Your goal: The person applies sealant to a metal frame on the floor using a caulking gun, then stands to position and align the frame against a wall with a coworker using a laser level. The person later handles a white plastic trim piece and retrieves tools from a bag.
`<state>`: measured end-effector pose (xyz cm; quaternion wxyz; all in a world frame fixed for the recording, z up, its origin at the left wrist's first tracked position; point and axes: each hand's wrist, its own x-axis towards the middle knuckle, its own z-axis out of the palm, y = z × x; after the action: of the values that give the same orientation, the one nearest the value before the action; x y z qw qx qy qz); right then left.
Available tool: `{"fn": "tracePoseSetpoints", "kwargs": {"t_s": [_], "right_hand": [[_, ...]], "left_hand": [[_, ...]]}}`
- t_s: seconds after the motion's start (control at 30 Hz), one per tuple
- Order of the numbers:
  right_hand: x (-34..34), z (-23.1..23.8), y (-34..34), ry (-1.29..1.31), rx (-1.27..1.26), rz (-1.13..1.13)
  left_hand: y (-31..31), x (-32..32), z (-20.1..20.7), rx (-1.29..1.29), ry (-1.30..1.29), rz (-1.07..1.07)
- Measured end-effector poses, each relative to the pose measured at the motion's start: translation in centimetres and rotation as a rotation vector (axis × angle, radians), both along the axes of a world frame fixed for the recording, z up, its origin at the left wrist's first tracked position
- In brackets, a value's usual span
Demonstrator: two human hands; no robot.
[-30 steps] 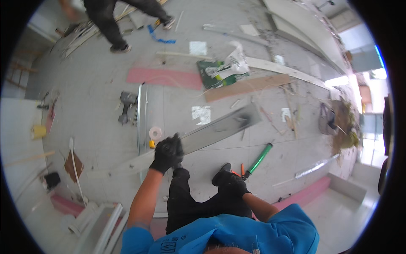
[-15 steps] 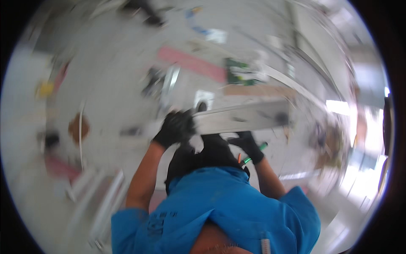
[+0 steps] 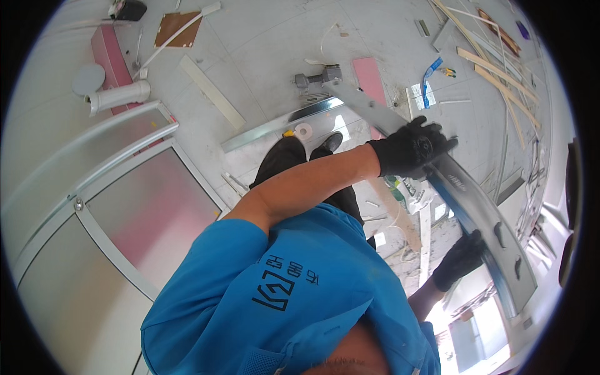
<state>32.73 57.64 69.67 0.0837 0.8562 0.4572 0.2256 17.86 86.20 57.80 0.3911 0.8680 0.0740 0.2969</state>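
A long, grey metal panel point(image 3: 473, 206) slants from the upper middle down toward the lower right, shiny along one edge, with dark slots near its lower end. My left hand point(image 3: 415, 149), in a black glove, reaches across my body and grips the panel around its middle. Farther down, my right hand point(image 3: 459, 259), gloved too, holds the edge nearer me; its fingertips are partly hidden at the panel. Beyond the panel's upper end, a grey cordless power tool point(image 3: 322, 76) lies on the floor. A roll of tape point(image 3: 303, 130) rests near my feet.
A glazed, metal-framed partition point(image 3: 150, 212) stands at left. Floor items include a shiny metal strip point(image 3: 281, 124), a pale board point(image 3: 212, 91), pink panels point(image 3: 369, 78), a white pipe point(image 3: 119, 97) and a brown sheet point(image 3: 178, 30). Wooden strips point(image 3: 500, 75) lie at upper right.
My view has turned and sharpened from blur. The panel, formerly crosswise before me, now slants to my right. My left arm has swung across my body, and my right hand is at the panel's edge.
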Motion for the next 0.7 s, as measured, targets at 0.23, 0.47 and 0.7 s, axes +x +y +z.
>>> {"fn": "tracePoseSetpoints", "kwargs": {"t_s": [0.23, 0.47, 0.7], "right_hand": [[8.8, 6.8, 17.8, -0.227, 0.12, 0.399], [10.4, 4.7, 30.7, 0.393, 0.444, 0.119], [5.4, 5.6, 52.9, 0.608, 0.627, 0.068]], "left_hand": [[10.6, -20.4, -9.9, -0.341, 0.736, 0.554], [18.4, -50.9, -22.4, -1.198, 1.335, 0.982], [40.5, -39.8, -18.8, -1.444, 0.54, 1.022]]}}
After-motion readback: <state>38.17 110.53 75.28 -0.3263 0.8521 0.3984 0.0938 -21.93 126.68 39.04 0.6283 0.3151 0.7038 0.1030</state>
